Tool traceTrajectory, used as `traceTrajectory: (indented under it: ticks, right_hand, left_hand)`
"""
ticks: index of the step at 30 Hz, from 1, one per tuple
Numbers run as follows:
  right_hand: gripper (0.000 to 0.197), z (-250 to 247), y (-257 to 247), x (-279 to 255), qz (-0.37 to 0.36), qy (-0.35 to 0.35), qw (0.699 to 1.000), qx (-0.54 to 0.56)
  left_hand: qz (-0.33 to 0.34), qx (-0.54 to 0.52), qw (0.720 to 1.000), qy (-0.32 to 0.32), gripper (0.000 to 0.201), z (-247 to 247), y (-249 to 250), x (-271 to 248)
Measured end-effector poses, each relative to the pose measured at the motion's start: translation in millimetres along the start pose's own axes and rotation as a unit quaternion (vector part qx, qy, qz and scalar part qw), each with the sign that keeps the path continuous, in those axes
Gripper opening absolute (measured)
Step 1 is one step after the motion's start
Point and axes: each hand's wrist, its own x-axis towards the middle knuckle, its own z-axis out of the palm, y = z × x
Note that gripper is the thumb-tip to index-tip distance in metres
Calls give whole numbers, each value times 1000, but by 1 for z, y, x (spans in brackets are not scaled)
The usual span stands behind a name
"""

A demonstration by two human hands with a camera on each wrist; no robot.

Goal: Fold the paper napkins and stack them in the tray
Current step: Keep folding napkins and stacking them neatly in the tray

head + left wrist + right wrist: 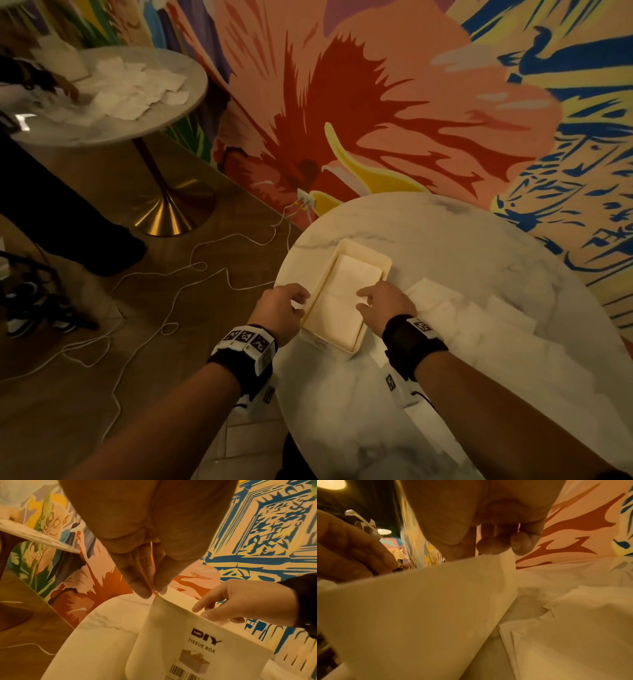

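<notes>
A cream rectangular tray [363,245], labelled as a tissue box [188,635], stands on the round marble table [462,240]. Folded white napkins [342,301] lie flat inside it. My left hand [291,303] is at the tray's left rim, its straight fingers [142,588] touching the rim's corner. My right hand [376,301] reaches over the right rim, with loosely bent fingertips [520,545] just past the tray wall [419,608] above the napkins. Neither hand visibly holds a napkin. Loose unfolded napkins [455,305] [573,635] lie right of the tray.
The table's left edge runs close beside the tray. A painted wall rises behind the table. At the far left a second round table [154,113] carries a pile of napkins [130,89], and a person in dark trousers [51,205] stands beside it. White cables [205,267] trail on the floor.
</notes>
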Motion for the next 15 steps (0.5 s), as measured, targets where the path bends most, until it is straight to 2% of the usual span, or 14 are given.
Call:
traceTrajectory:
  ticks: [4, 7, 11, 15]
  right_hand:
    - [26, -12, 16, -19, -16, 85, 993, 85]
    - [25, -19, 41, -37, -8, 129, 981, 142]
    - [22, -23, 97, -68, 83, 149, 965, 197]
    - [22, -27, 168, -103, 195, 162, 939, 232]
  left_hand:
    - [45, 28, 998, 20, 27, 4, 19, 1]
    - [106, 24, 994, 30, 24, 20, 47, -3]
    - [176, 15, 984, 7, 21, 55, 88, -12]
    - [206, -16, 977, -54, 17, 99, 118, -22]
